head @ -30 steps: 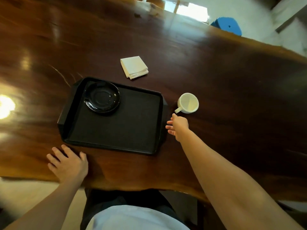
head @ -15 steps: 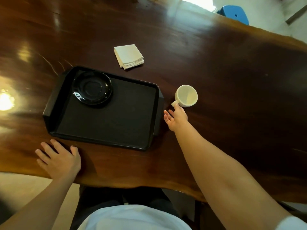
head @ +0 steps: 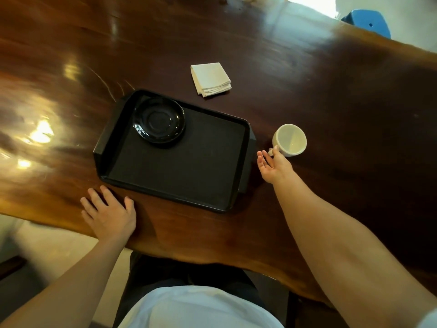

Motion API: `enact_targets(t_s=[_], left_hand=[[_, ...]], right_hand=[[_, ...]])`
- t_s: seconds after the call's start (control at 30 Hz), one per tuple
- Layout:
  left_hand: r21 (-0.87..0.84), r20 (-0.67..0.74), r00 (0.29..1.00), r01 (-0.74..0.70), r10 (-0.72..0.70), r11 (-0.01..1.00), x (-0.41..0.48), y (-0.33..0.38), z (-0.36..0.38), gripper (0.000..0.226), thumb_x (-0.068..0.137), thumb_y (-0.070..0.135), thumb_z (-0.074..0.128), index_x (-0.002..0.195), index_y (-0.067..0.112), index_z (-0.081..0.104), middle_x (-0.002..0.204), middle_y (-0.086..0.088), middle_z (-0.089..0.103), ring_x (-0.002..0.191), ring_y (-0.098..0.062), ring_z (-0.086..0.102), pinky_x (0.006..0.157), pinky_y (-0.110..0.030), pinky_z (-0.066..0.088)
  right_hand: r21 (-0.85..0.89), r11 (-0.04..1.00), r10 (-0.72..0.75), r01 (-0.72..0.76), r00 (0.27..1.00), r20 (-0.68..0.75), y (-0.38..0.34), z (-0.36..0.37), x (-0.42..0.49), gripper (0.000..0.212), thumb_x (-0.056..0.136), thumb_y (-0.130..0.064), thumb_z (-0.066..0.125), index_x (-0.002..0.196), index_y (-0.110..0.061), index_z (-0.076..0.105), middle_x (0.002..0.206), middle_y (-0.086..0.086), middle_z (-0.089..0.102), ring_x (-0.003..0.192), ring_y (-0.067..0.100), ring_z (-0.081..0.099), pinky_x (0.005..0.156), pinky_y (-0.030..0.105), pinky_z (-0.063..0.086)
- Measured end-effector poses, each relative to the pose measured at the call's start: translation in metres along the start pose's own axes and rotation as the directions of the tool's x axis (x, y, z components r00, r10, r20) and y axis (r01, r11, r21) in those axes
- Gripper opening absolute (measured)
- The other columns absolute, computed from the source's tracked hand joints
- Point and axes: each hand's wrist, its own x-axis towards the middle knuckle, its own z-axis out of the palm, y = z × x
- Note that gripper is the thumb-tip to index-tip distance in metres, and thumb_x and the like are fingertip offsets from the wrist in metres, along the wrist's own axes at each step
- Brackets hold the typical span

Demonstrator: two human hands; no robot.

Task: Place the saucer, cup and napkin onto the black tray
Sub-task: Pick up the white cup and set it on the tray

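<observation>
While the left hand (head: 110, 215) lies flat, fingers spread, the right hand (head: 272, 165) pinches the tilted cup's (head: 290, 139) handle beside the tray (head: 175, 169).

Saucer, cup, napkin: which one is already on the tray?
The black saucer, in the tray's far left corner. The white cup and folded napkin are off the tray.

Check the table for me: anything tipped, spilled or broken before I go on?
The cup leans over, its mouth tilted toward the camera, with the right hand at its handle. It looks empty and nothing is spilled. The saucer sits flat in the tray, and the napkin lies folded on the table. No damage shows.
</observation>
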Motion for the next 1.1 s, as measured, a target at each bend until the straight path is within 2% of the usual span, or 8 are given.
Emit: enact_targets(t_s=[0.1,0.3,0.5,0.63,0.8,1.1], left_hand=[[0.004,0.011,1.0,0.0,0.0,1.0,0.001,-0.001,0.001,0.075,0.102,0.045,0.046,0.161,0.005,0.023,0.168,-0.023,0.018,0.155,-0.046,0.01,0.123,-0.057,0.01],[0.0,0.022,1.0,0.01,-0.01,1.0,0.002,-0.001,0.0,0.075,0.102,0.046,0.045,0.161,0.007,0.023,0.169,-0.022,0.017,0.155,-0.045,0.01,0.123,-0.056,0.01],[0.013,0.039,0.999,-0.002,0.002,1.0,0.002,-0.001,-0.002,0.076,0.101,0.046,0.046,0.162,0.007,0.022,0.169,-0.021,0.016,0.155,-0.045,0.009,0.123,-0.056,0.011],[0.048,0.079,0.997,-0.014,0.01,0.999,0.005,-0.004,-0.007,0.077,0.101,0.048,0.045,0.162,0.008,0.02,0.169,-0.021,0.015,0.155,-0.045,0.01,0.123,-0.056,0.012],[0.073,0.114,0.993,-0.01,0.001,0.997,0.007,-0.002,-0.012,0.078,0.1,0.049,0.047,0.162,0.009,0.021,0.169,-0.02,0.016,0.155,-0.045,0.012,0.122,-0.056,0.015],[0.059,0.087,0.996,0.0,-0.005,0.998,0.0,0.001,-0.01,0.077,0.1,0.047,0.047,0.161,0.007,0.023,0.168,-0.022,0.018,0.155,-0.046,0.012,0.122,-0.057,0.013]], right_hand=[[-0.024,0.999,-0.042,0.041,0.997,-0.067,0.001,-0.006,-0.002,0.037,0.097,-0.029,0.066,0.124,-0.005,0.063,0.121,0.013,0.067,0.09,0.022,0.066,0.063,0.029,0.056],[-0.001,0.993,-0.12,0.121,0.984,-0.13,0.008,-0.013,-0.008,0.031,0.092,-0.012,0.072,0.12,0.001,0.067,0.106,0.011,0.07,0.09,0.022,0.07,0.052,0.023,0.057],[-0.046,0.982,-0.184,0.182,0.982,-0.037,0.016,-0.002,-0.021,0.02,0.093,-0.011,0.071,0.11,-0.001,0.069,0.101,0.012,0.071,0.09,0.022,0.072,0.051,0.024,0.058],[-0.069,0.972,-0.223,0.225,0.974,0.035,0.02,0.015,-0.033,0.021,0.094,-0.012,0.069,0.112,0.0,0.068,0.101,0.012,0.07,0.092,0.022,0.072,0.054,0.022,0.058],[-0.143,0.973,-0.169,0.179,0.983,0.077,0.042,0.041,-0.049,0.026,0.094,-0.015,0.068,0.118,-0.003,0.068,0.105,0.011,0.07,0.095,0.023,0.071,0.058,0.025,0.06],[-0.251,0.959,-0.106,0.134,0.987,0.122,0.093,0.059,-0.055,0.019,0.095,-0.016,0.067,0.107,-0.002,0.069,0.1,0.012,0.07,0.095,0.021,0.071,0.058,0.024,0.059]])
